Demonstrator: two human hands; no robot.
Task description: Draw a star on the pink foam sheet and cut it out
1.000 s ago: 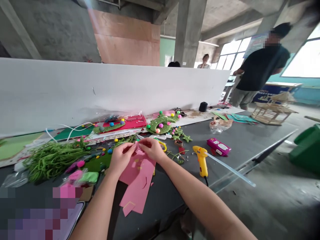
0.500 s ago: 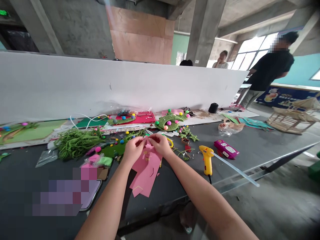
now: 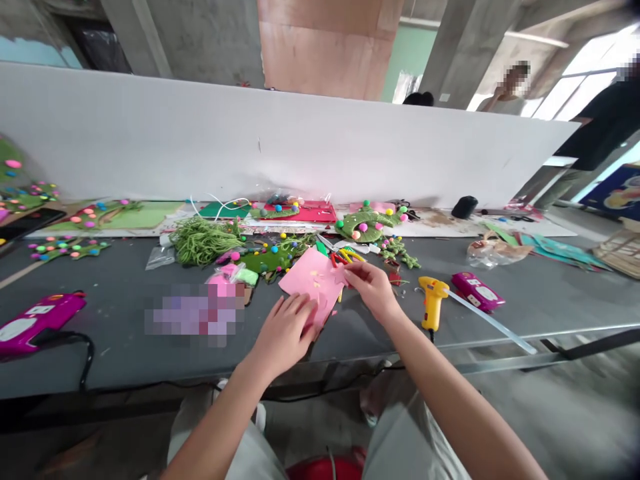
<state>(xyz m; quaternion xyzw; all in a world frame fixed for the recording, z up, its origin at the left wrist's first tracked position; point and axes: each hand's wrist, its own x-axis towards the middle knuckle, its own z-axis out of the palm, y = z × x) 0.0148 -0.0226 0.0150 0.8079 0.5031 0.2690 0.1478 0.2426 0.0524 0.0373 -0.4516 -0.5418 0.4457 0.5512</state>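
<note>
My left hand (image 3: 286, 331) is on the lower left part of a pink sheet (image 3: 307, 277), with the fingers across its surface and the thumb near its lower edge. Cut-outs or slits show in the middle of the sheet. At the sheet's right edge, my right hand (image 3: 371, 288) pinches a small pink piece (image 3: 341, 274) between thumb and fingertips. Whether this piece is separate from the sheet, I cannot tell. Just behind lie red-handled pliers (image 3: 338, 259) and a yellow-handled tool (image 3: 353, 255), both partly covered.
A yellow glue gun (image 3: 432, 303) with a long clear stick stands to the right, beside a purple packet (image 3: 477, 291). Green yarn (image 3: 203, 241) and pompom-decorated green pieces (image 3: 363, 227) lie further back. A magenta device (image 3: 40, 323) with a black cord sits left. A white board (image 3: 300, 147) stands behind.
My hands have moved apart: the left came down onto the lower part of the pink sheet, the right shifted to its right edge. The view has swung left and downward.
</note>
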